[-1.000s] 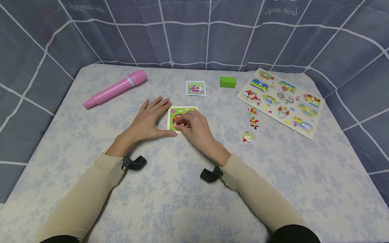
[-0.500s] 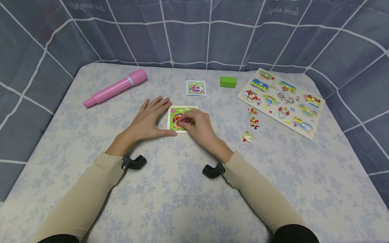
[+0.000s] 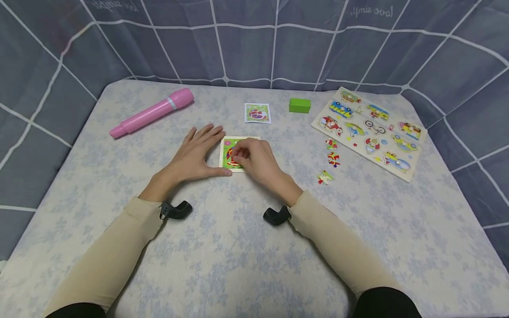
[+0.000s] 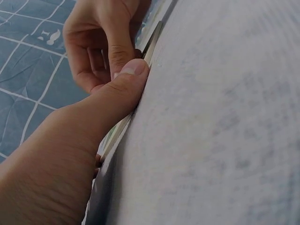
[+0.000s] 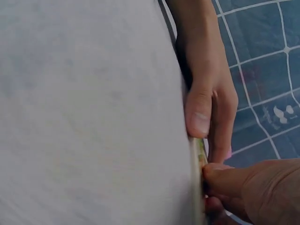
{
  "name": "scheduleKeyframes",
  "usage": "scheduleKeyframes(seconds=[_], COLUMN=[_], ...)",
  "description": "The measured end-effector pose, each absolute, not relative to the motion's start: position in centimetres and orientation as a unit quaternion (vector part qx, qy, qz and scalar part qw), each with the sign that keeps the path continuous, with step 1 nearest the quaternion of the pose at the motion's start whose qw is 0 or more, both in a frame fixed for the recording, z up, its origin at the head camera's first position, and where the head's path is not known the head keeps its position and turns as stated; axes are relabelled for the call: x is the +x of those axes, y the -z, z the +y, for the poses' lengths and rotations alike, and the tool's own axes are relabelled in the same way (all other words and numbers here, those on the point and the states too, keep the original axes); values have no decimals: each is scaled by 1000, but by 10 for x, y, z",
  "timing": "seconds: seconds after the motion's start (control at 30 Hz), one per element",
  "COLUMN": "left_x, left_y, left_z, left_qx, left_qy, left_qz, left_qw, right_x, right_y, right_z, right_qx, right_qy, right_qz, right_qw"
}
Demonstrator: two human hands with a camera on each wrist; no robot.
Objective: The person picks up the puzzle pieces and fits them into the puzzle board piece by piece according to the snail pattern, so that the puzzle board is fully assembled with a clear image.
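A small square puzzle board point(image 3: 227, 145), green with a pale frame and a red rounded figure, lies on the table between the hands. My left hand point(image 3: 199, 154) is spread at its left side, thumb along the near edge. Over the board's right half, my right hand point(image 3: 259, 161) has thumb and fingertips brought together, pinching at a small puzzle piece that they mostly hide. The left wrist view shows the left thumb point(image 4: 126, 84) against the board's edge. Off to the right lie 3 loose puzzle pieces point(image 3: 333, 159), red, white and green.
A larger peg puzzle with vehicles point(image 3: 362, 137) lies at the back right, close to the loose pieces. Behind the small board are a picture card point(image 3: 257, 113) and a green block point(image 3: 300, 105). A pink tapered cylinder point(image 3: 151, 113) with a silver band lies back left.
A second ago bits of the piece showed between the right fingertips; now those fingertips cover it on the board. The right hand shifted slightly. The left hand stays in place.
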State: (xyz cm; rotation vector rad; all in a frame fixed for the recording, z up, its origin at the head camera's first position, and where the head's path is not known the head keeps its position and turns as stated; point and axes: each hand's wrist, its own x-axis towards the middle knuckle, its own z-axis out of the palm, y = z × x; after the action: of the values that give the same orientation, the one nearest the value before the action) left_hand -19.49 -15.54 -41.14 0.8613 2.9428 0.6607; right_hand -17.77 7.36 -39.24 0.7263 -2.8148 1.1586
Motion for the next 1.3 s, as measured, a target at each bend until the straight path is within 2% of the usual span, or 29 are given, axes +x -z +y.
scheduleKeyframes(seconds=[0.37,0.67,0.97,1.2,1.3], left_x=[-195,-194,-192,-194,-195], left_y=[409,413,410,410,409], left_z=[-157,-155,-154,-157,-156], left_qx=[272,273,273,275,274], left_qy=[-206,-206,-209,-200,-201], left_qz=[940,940,939,941,940], left_qw=[13,10,10,9,12], right_x=[-188,-179,-179,-175,-178], right_y=[378,394,391,389,382], right_z=[69,81,82,78,77], right_qx=[290,273,287,304,299], right_qy=[-310,-346,-344,-324,-315], right_qz=[-905,-897,-894,-896,-901], right_qw=[-36,-18,-20,10,3])
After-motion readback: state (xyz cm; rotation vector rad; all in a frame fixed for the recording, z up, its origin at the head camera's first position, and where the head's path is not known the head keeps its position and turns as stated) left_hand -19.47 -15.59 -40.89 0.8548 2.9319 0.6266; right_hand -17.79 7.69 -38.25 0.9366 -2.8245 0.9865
